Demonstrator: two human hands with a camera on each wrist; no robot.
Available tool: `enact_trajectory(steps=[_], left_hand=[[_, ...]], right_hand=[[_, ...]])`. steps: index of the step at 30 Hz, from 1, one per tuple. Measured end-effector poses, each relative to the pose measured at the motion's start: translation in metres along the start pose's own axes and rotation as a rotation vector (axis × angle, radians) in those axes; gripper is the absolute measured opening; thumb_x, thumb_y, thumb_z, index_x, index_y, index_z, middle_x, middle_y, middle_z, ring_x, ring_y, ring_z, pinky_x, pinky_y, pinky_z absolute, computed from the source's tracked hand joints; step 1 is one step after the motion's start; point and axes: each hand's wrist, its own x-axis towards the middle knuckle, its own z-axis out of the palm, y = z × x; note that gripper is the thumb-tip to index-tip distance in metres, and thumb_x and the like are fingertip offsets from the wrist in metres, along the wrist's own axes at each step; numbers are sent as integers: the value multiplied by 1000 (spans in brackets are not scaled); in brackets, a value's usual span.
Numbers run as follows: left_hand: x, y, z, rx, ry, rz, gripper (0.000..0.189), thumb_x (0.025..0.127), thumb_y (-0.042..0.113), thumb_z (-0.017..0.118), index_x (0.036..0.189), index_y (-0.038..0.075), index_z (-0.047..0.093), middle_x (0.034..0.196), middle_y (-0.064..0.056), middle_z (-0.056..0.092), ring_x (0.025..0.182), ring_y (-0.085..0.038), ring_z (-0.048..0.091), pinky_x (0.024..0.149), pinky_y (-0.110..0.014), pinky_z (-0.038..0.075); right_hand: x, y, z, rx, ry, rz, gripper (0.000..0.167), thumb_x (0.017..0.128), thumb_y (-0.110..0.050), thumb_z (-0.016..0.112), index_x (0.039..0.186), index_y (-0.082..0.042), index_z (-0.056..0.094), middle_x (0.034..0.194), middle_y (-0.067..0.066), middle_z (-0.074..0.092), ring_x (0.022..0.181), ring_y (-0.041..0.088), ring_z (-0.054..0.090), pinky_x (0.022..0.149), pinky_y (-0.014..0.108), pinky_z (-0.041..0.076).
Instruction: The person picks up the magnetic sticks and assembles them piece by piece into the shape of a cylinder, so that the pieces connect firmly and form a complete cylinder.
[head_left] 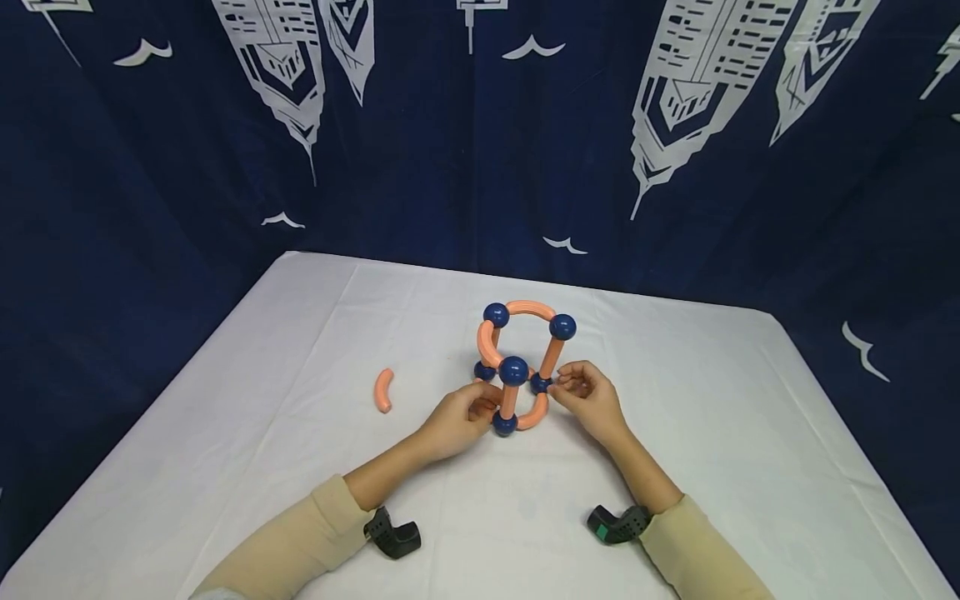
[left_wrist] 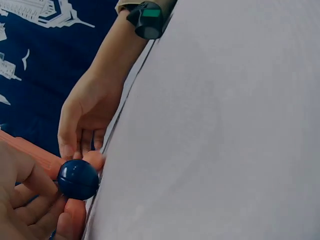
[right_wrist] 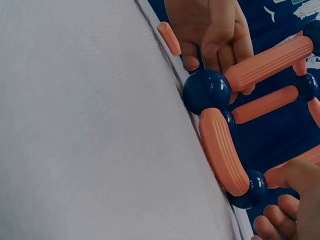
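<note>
A frame of dark blue balls and orange rods, a magnetic ball-and-stick model (head_left: 509, 400), stands upright on the white table. Curved rods (right_wrist: 222, 152) link some balls, and straight ones (right_wrist: 270, 62) rise as uprights. My left hand (head_left: 459, 419) grips it low at the front left, beside the bottom front ball (left_wrist: 78, 180); the right wrist view partly hides those fingers behind an upright. At the lower right ball (right_wrist: 248, 190), my right hand (head_left: 590, 402) pinches the base of an upright, thumb on the rod. A loose curved rod (head_left: 383, 390) lies to the left.
White cloth covers the table (head_left: 315, 333), and a dark blue printed curtain (head_left: 450, 167) hangs behind it. Black wrist cameras (head_left: 393, 533) are strapped below both hands, close above the tabletop.
</note>
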Motion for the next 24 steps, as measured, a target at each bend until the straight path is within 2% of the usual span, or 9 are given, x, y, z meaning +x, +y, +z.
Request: enact_trajectory(steps=[4, 7, 11, 15, 18, 21, 24], left_hand=[[-2, -1, 3, -15, -42, 3, 38, 83, -3, 59, 122, -1, 61, 112, -8, 64, 94, -18, 58, 79, -26, 49], [-2, -2, 5, -12, -55, 22, 36, 88, 7, 66, 123, 1, 61, 112, -6, 63, 96, -16, 58, 83, -28, 49], [-2, -7, 7, 43, -42, 75, 34, 88, 18, 74, 118, 4, 64, 107, -1, 64, 95, -14, 59, 85, -30, 49], [-2, -9, 10, 147, -3, 112, 25, 88, 20, 74, 108, 7, 66, 97, 2, 63, 87, -13, 59, 79, -29, 50], [-2, -9, 11, 214, 24, 124, 20, 88, 20, 74, 102, 9, 66, 92, 1, 63, 84, -11, 58, 76, -28, 50], [-1, -10, 11, 263, 49, 138, 19, 88, 20, 74, 101, 9, 66, 91, 1, 63, 83, -10, 57, 75, -27, 49], [-1, -11, 11, 311, 93, 157, 20, 87, 19, 75, 101, 9, 67, 91, 1, 61, 82, -12, 54, 73, -28, 47]], right_hand=[[2, 10, 2, -46, -76, -19, 49, 86, -8, 74, 130, 2, 55, 127, 19, 59, 118, 31, 54, 94, 37, 45], [2, 12, 3, -45, -126, -45, 54, 87, -13, 73, 135, 0, 53, 134, 18, 56, 127, 34, 48, 103, 49, 38], [1, 12, 3, -45, -148, -58, 49, 88, -14, 72, 133, -1, 56, 128, 18, 60, 125, 35, 50, 106, 53, 34], [0, 11, 4, -58, -135, -51, 40, 88, -9, 71, 125, 2, 60, 119, 18, 65, 118, 34, 55, 104, 51, 37], [-3, 2, 4, -63, -119, -47, 33, 88, -4, 70, 119, 5, 62, 112, 20, 66, 111, 37, 57, 99, 52, 40], [-7, -14, 3, -70, -106, -48, 28, 88, -1, 69, 113, 8, 63, 107, 21, 65, 103, 36, 59, 92, 46, 45], [-11, -27, 2, -86, -89, -55, 22, 88, -1, 68, 108, 9, 65, 101, 19, 63, 93, 28, 59, 84, 33, 49]])
